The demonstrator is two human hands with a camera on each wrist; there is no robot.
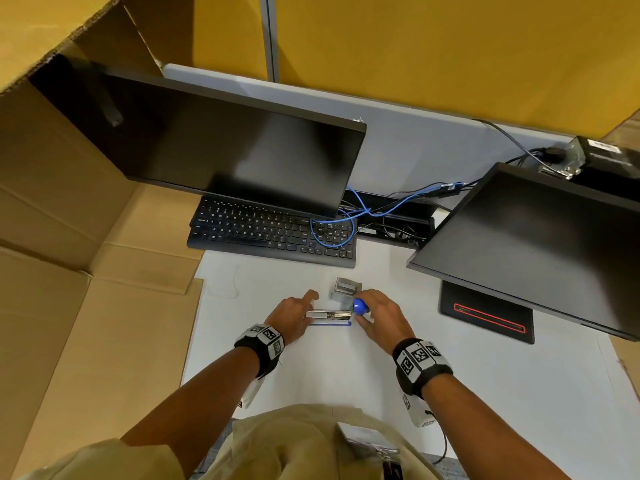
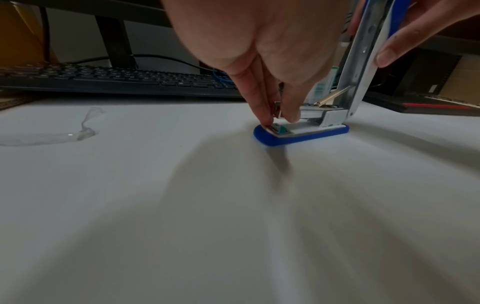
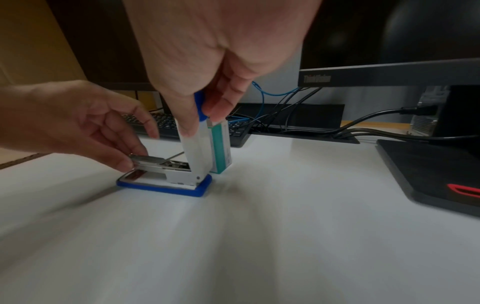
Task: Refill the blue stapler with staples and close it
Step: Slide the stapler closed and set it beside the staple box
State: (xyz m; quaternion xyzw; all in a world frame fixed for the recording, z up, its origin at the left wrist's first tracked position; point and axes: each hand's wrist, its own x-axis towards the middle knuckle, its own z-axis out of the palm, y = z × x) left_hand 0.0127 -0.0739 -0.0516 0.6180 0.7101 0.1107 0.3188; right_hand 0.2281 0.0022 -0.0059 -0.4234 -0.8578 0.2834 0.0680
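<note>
The blue stapler (image 1: 329, 322) stands on its base on the white desk, with its blue lid (image 1: 360, 305) swung up nearly upright. My right hand (image 1: 367, 311) pinches the top of that lid (image 3: 194, 152) between thumb and fingers (image 3: 201, 123). Thumb and fingers of my left hand (image 1: 306, 315) pinch the front end of the metal staple magazine (image 3: 155, 161), just above the base (image 2: 298, 136). The magazine lies open to view; whether staples lie in it I cannot tell. A green and white staple box (image 3: 221, 148) stands right behind the stapler (image 1: 344, 289).
A black keyboard (image 1: 270, 233) lies behind the work spot under a dark monitor (image 1: 225, 147). A second monitor (image 1: 530, 244) and its black base (image 1: 485, 313) stand at the right. Cardboard (image 1: 86, 271) covers the left. A scrap of clear wrap (image 2: 83, 131) lies left of the stapler.
</note>
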